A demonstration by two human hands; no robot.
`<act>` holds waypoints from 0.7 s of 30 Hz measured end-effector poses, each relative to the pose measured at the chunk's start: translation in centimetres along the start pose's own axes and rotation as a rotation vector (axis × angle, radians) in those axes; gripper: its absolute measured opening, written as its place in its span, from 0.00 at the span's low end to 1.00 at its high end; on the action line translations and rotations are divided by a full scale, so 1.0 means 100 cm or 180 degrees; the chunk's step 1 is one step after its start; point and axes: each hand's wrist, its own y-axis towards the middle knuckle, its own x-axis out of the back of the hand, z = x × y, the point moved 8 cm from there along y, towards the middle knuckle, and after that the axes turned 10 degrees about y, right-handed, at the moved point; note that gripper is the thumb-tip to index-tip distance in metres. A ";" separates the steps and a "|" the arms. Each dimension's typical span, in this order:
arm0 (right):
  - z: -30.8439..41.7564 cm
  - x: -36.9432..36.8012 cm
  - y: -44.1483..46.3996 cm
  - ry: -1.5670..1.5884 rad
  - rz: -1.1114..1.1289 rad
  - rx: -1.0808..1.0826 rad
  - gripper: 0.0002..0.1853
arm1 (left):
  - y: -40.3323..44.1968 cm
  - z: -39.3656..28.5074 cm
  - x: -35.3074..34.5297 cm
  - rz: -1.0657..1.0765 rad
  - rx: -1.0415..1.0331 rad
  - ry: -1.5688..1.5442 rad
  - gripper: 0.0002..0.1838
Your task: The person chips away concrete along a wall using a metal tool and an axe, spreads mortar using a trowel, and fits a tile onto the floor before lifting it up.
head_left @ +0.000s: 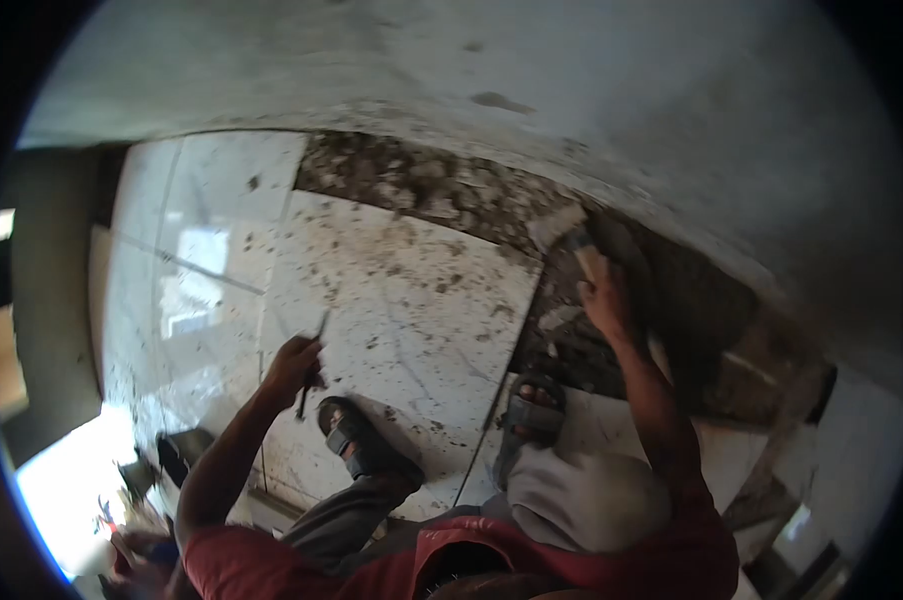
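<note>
My right hand [607,300] is closed around the wooden handle of a wide brush [559,228]. The brush's pale end is over the rough strip of broken mortar [441,185] along the wall. In my left hand [293,368] is a thin dark metal rod [321,326], sticking out on both sides of the fist; its exact kind is not clear. Below that hand lies a large white marbled tile [401,290], scattered with brown crumbs. My sandalled feet are on the tiled floor, the left sandal [361,440] on this tile.
A grey-white wall [571,80] curves along the far side, rough at its base. Shinier tiles [196,240] lie to the left. Exposed dark floor bed [691,320] runs to the right. A dark container [181,450] stands at lower left, near a bright opening.
</note>
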 end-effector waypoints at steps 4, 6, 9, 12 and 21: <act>0.010 0.007 -0.036 0.0342 0.0055 0.0578 0.30 | -0.046 0.043 0.020 -0.0350 0.0295 0.0083 0.13; 0.001 0.045 -0.059 -0.0390 -0.0168 0.0440 0.31 | -0.076 0.046 0.021 -0.0364 0.0550 0.0024 0.12; -0.061 0.078 -0.095 -0.1008 -0.0095 -0.0630 0.31 | -0.101 0.060 0.048 -0.0541 0.0593 -0.0087 0.11; -0.137 0.071 -0.133 -0.0187 0.0717 -0.1412 0.28 | -0.127 0.068 0.068 -0.0857 0.0490 -0.0091 0.10; -0.084 0.085 -0.157 0.0465 -0.0075 -0.1179 0.27 | -0.052 0.093 0.024 -0.0654 -0.0252 -0.0351 0.11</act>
